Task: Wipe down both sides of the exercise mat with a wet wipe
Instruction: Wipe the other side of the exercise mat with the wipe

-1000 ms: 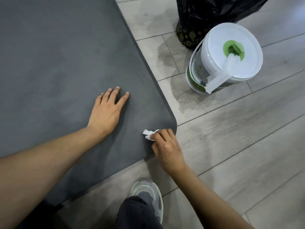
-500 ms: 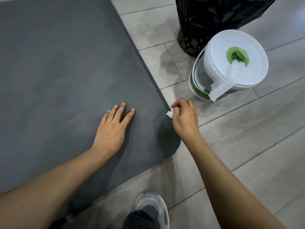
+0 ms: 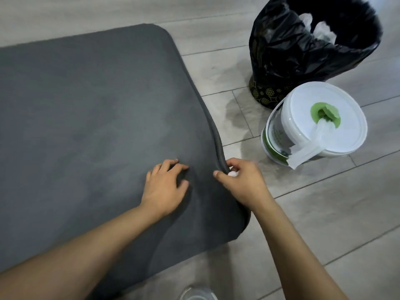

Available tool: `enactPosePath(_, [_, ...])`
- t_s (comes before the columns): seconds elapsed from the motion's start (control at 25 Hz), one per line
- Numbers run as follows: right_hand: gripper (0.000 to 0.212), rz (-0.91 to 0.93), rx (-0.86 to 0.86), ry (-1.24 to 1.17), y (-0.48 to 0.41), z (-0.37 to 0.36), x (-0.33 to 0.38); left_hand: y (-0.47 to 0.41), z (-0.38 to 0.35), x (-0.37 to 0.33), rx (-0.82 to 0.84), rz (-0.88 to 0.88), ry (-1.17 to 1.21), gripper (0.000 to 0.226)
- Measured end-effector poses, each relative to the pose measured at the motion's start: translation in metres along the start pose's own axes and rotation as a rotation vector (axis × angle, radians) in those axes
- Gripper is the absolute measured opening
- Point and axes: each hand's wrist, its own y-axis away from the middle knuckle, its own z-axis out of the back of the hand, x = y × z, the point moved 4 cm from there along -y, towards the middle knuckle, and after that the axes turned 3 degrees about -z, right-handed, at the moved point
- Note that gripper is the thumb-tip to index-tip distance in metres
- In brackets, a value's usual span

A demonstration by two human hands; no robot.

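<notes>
The dark grey exercise mat [image 3: 86,118] lies on the floor and fills the left of the view. Its right edge is lifted a little where my right hand [image 3: 242,182] grips it, thumb on top and fingers underneath. A crumpled white wet wipe [image 3: 233,173] is tucked in that same hand, mostly hidden. My left hand [image 3: 164,187] rests on the mat just left of the lifted edge, its fingers bent and pressing into the surface.
A white wipe tub [image 3: 313,128] with a green dispenser hole and a wipe hanging out stands on the floor to the right. Behind it stands a bin lined with a black bag [image 3: 303,46] holding white wipes. My shoe toe [image 3: 197,294] shows at the bottom.
My right hand moved with the wipe from the mat's near corner up along its right edge, then took hold of the edge and lifted it. My left hand's fingers have bent. The view has tilted up.
</notes>
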Motion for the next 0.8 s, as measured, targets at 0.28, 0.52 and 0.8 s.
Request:
enactPosePath(0.28, [0.039,0.378,0.245,0.174,0.053,-0.014,0.089,-0.036,0.063,-0.018,0.136,0.380,0.706,0.052])
enactPosePath(0.52, [0.059,0.016,-0.020,-0.283,-0.035,0.050,0.117,-0.011,0.084,-0.002,0.039,0.359,0.659,0.033])
enactPosePath(0.8, [0.069,0.080,0.131,0.106,-0.147,-0.009,0.278,0.032,0.130,0.044,-0.033,0.375,0.755,0.032])
